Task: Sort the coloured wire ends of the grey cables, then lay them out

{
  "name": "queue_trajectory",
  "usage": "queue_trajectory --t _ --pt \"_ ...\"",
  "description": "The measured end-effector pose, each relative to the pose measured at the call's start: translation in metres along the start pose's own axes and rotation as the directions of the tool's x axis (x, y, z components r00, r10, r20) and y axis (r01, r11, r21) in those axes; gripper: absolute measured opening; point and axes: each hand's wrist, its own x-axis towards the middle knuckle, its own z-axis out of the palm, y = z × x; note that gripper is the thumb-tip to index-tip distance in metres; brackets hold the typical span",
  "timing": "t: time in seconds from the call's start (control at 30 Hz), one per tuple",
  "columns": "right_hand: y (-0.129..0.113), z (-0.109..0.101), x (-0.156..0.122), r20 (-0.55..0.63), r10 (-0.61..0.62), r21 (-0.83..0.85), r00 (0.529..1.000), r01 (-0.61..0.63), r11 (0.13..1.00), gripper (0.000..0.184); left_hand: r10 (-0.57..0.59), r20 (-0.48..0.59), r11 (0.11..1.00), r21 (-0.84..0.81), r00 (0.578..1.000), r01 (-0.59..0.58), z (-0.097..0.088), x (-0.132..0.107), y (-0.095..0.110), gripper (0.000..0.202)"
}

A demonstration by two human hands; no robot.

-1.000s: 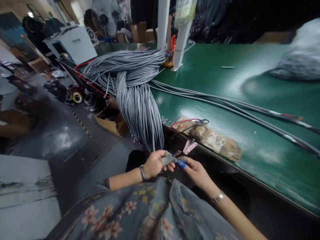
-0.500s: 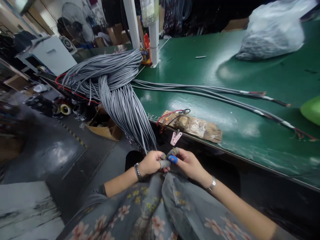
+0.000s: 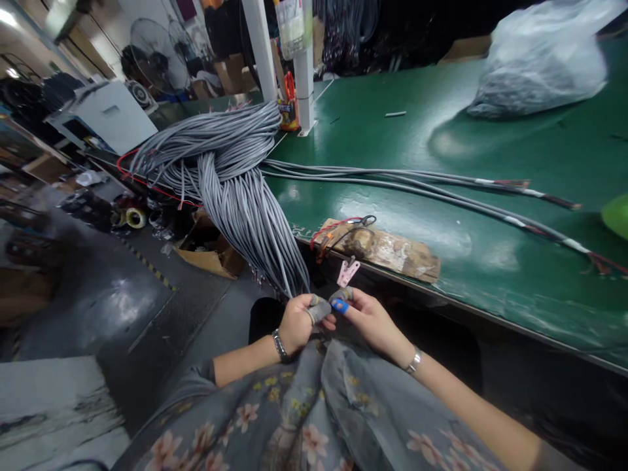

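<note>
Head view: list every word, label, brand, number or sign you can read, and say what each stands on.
Nothing can be read with certainty.
Orange-and-yellow packet by the white post: lettering too small and blurred.
White marks near the front edge of the green bench: possibly writing, illegible.

A pale plastic bag (image 3: pixel 537 65) is set on the green table (image 3: pixel 363 140), well apart from a white post (image 3: pixel 305 88). A yellow roll (image 3: pixel 129 216) is seen near an open cardboard box (image 3: pixel 202 260). A fan (image 3: pixel 159 59) is placed beyond a white cabinet (image 3: pixel 118 121).
</note>
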Motion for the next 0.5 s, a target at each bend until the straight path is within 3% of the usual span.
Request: queue_trajectory --t 0.1,0.23,0.37,0.5 --pt "-0.0029 0.0033 -0.0011 -0.008 -0.042 0.005 0.999 0.042 0.999 0.034 -0.002 0.074 1.0 0.024 0.997 0.001 -0.001 0.0027 -0.0004 0.043" --pt "-0.0053 0.0034 -0.0029 0.075 -0.155 -0.192 0.985 0.167 0.967 0.024 -0.077 0.253 0.983 0.178 0.964 0.032 -0.0033 0.0061 0.0021 0.036" --pt "-0.0018 0.0001 -0.0012 0.044 -0.116 -0.18 0.992 0.122 0.976 0.028 -0.086 0.205 0.987 0.153 0.975 0.055 -0.0037 0.0051 0.004 0.039" --pt "0.0012 -0.0009 -0.0006 -0.038 -0.036 -0.079 0.999 0.033 0.996 0.041 -0.066 0.068 0.997 -0.029 0.995 0.069 -0.0015 0.0042 -0.0003 0.048"
